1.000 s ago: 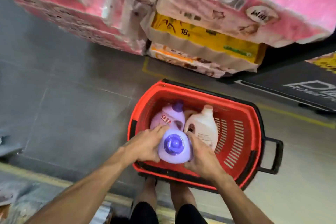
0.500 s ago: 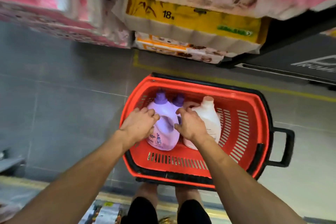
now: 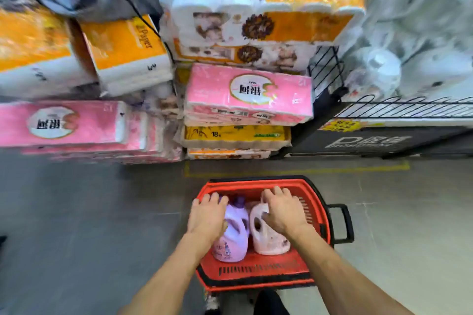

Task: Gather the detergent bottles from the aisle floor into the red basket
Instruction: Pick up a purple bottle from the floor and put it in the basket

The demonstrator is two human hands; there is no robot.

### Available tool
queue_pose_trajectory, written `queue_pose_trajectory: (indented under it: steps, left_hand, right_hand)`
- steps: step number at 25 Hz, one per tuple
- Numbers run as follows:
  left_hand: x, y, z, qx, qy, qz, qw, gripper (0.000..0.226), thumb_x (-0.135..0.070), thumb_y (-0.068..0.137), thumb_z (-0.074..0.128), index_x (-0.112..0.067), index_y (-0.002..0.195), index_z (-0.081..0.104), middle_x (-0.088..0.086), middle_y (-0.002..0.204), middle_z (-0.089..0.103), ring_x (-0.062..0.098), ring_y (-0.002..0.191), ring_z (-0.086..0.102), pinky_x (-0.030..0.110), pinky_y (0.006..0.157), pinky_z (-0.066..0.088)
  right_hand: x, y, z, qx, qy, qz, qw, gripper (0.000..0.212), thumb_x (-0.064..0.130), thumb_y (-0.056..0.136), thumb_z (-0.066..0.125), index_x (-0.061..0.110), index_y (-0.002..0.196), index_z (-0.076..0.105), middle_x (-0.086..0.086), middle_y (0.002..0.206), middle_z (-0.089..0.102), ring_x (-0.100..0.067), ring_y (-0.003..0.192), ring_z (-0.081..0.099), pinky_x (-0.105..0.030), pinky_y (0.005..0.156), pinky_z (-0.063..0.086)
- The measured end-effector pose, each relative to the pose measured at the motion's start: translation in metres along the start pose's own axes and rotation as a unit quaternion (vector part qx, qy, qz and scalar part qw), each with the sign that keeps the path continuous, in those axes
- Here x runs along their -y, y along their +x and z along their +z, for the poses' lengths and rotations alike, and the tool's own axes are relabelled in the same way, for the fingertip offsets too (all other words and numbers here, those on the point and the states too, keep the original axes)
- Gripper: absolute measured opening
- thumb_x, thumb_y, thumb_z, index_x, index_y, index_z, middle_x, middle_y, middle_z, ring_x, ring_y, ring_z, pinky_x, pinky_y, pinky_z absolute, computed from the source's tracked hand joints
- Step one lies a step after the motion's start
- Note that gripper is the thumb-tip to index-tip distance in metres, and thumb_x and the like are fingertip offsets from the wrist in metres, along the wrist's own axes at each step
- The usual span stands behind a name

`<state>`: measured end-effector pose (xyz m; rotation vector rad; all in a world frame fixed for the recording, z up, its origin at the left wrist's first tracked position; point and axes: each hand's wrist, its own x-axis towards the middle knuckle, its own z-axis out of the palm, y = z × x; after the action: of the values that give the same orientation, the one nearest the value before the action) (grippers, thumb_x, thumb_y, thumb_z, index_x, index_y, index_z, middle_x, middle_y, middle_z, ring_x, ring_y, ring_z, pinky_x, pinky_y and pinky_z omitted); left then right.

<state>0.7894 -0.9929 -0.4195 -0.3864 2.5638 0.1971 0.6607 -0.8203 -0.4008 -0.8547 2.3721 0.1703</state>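
Note:
The red basket (image 3: 256, 280) stands on the grey aisle floor right in front of my feet. Inside it a purple detergent bottle (image 3: 234, 238) lies next to a white detergent bottle (image 3: 268, 240), caps pointing away from me. My left hand (image 3: 207, 217) lies flat with spread fingers over the purple bottle's left side and hides whatever is under it. My right hand (image 3: 284, 212) rests flat on the white bottle's top, thumb by its handle hole, fingers reaching toward the far rim.
Stacked pink, yellow and orange tissue packs (image 3: 248, 92) rise just beyond the basket. A black wire display rack (image 3: 384, 135) stands at the right. The basket's black handle (image 3: 344, 222) sticks out to the right. Grey floor stretches to the left.
The purple bottle I carried over the basket now lies inside it. Both hands have let go of it and spread flat over the bottles. My view has tilted up toward the tissue stacks.

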Motion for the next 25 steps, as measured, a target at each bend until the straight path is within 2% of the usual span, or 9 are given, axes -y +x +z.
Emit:
queue_pose_trajectory:
  steps: [3, 8, 13, 21, 25]
  left_hand:
    - [0.001, -0.027, -0.056, -0.039, 0.033, 0.039, 0.998, 0.053, -0.044, 0.083, 0.066, -0.025, 0.132, 0.055, 0.004, 0.127, 0.058, 0.029, 0.117, 0.054, 0.043, 0.092, 0.043]
    - [-0.004, -0.05, -0.137, -0.097, 0.089, 0.08, 0.988, 0.051, -0.042, 0.089, 0.061, -0.024, 0.136, 0.049, 0.006, 0.137, 0.054, 0.029, 0.128, 0.049, 0.045, 0.101, 0.039]
    - [-0.059, -0.06, -0.194, -0.147, 0.115, 0.139, 0.972, 0.045, -0.04, 0.09, 0.06, -0.025, 0.131, 0.05, 0.004, 0.132, 0.054, 0.029, 0.124, 0.049, 0.043, 0.097, 0.04]
    - [-0.228, -0.065, -0.242, -0.184, 0.167, 0.274, 0.929, 0.038, -0.036, 0.092, 0.059, -0.023, 0.128, 0.054, 0.004, 0.127, 0.058, 0.03, 0.121, 0.051, 0.046, 0.097, 0.04]
    - [-0.344, -0.065, -0.265, -0.208, 0.191, 0.332, 0.9, 0.039, -0.032, 0.093, 0.056, -0.023, 0.13, 0.054, 0.006, 0.127, 0.057, 0.031, 0.122, 0.051, 0.046, 0.098, 0.04]
  right_hand:
    - [-0.002, -0.044, -0.04, -0.018, 0.001, 0.045, 0.999, 0.048, 0.043, 0.09, 0.066, 0.02, 0.13, 0.05, -0.009, 0.134, 0.052, -0.033, 0.129, 0.047, -0.046, 0.1, 0.046]
    - [-0.001, -0.095, -0.092, -0.061, 0.02, 0.088, 0.994, 0.056, 0.048, 0.09, 0.065, 0.019, 0.134, 0.046, -0.01, 0.134, 0.053, -0.035, 0.131, 0.048, -0.047, 0.1, 0.046]
    - [-0.032, -0.146, -0.134, -0.106, 0.047, 0.126, 0.985, 0.047, 0.037, 0.09, 0.063, 0.018, 0.13, 0.049, -0.01, 0.131, 0.056, -0.036, 0.128, 0.051, -0.048, 0.1, 0.047]
    - [-0.163, -0.253, -0.147, -0.114, 0.066, 0.249, 0.96, 0.046, 0.044, 0.095, 0.06, 0.016, 0.131, 0.053, -0.011, 0.134, 0.056, -0.035, 0.129, 0.049, -0.05, 0.102, 0.044]
    - [-0.265, -0.311, -0.145, -0.139, 0.091, 0.315, 0.935, 0.044, 0.042, 0.096, 0.06, 0.016, 0.131, 0.055, -0.011, 0.135, 0.057, -0.034, 0.129, 0.05, -0.048, 0.101, 0.045]
